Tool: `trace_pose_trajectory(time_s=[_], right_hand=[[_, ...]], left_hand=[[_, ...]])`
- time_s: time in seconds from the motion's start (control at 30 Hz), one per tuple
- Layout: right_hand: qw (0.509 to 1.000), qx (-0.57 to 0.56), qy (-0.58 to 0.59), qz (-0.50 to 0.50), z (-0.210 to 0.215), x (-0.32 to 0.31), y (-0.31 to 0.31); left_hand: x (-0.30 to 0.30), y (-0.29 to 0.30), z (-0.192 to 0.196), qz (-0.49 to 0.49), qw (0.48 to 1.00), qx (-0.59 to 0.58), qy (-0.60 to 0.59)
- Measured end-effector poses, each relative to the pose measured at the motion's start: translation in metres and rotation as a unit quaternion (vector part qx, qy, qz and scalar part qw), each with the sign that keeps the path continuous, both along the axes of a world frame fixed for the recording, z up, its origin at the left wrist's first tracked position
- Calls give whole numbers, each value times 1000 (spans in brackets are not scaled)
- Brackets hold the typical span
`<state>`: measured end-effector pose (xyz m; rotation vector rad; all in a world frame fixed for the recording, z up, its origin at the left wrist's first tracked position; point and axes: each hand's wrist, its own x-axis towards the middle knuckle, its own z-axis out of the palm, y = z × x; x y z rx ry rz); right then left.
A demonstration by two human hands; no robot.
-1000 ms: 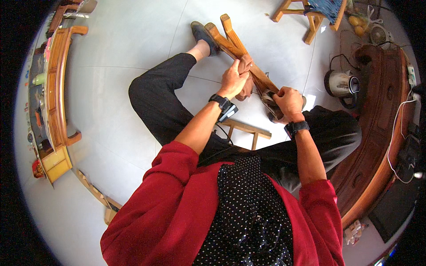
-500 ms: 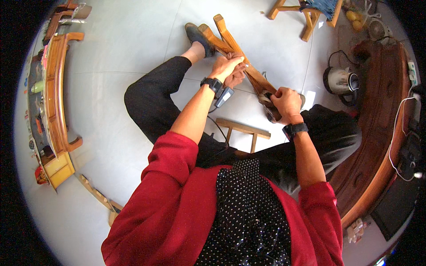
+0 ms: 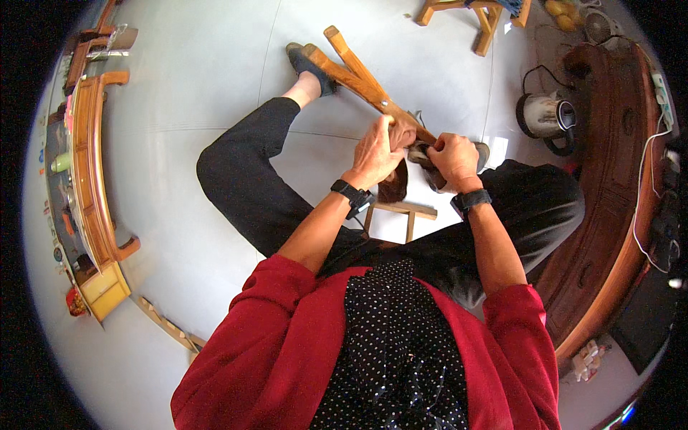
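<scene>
Work at the four-o'clock end of the frame (image 3: 374,92) seems in hand: right hand (image 3: 456,159) pinches there; left hand (image 3: 374,154) curls, grip unclear; next likely needs steadying

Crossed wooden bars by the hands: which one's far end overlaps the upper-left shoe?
The left bar: in this view its tip covers part of the dark shoe. The right bar ends higher, apart from it.

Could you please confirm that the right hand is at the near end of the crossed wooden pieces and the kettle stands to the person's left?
Not quite: the head view shows the kettle to the person's right; the right hand is at the wooden pieces' near end.
</scene>
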<state>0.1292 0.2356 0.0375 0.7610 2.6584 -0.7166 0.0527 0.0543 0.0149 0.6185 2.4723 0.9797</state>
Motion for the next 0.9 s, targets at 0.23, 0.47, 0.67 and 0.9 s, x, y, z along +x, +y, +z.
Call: trace_pose_trajectory(time_s=[0.23,0.47,0.67,0.9], right_hand=[[1000,-7,4,3,5,-1,0],[1000,-14,5,1,6,1,-4],[1000,-6,6,-1,6,0,-4],[1000,-10,-6,-3,5,0,-4]], left_hand=[[-27,30,6,-84,965,-93,231],[-11,-11,-10,-100,968,-40,225],[-17,-9,4,-81,969,-2,233],[-27,-11,-4,-74,979,-101,164]])
